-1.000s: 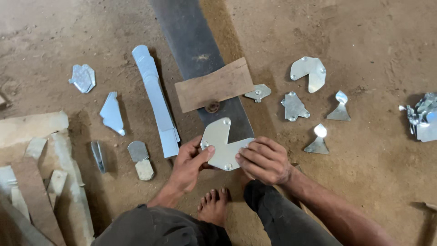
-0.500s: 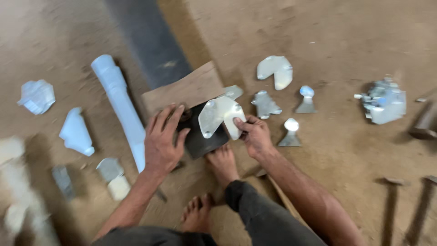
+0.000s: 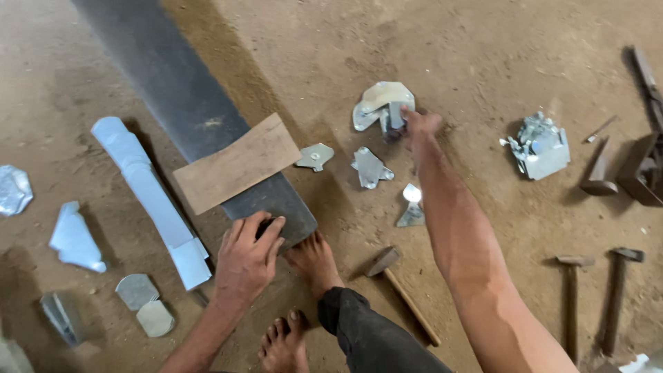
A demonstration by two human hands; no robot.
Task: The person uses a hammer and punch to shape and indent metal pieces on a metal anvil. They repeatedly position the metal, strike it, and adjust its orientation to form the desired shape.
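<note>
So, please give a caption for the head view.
Right hand places cut sheet-metal piece on dirt floor; left hand rests on dark plate.

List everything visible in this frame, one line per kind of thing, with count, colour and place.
dark metal bar: one, grey-black, diagonal from top left.
wooden board: one, brown, across the bar.
long folded metal strip: one, silver, left of bar.
cut sheet-metal pieces: several, silver, scattered on dirt floor.
crumpled metal piece: one, silver, right.
hammers: three, dark heads with wooden handles, bottom centre and lower right.
bare feet: two, bottom centre.
left hand: on the bar's near end.
right hand: on a curved metal piece, top centre.
</note>
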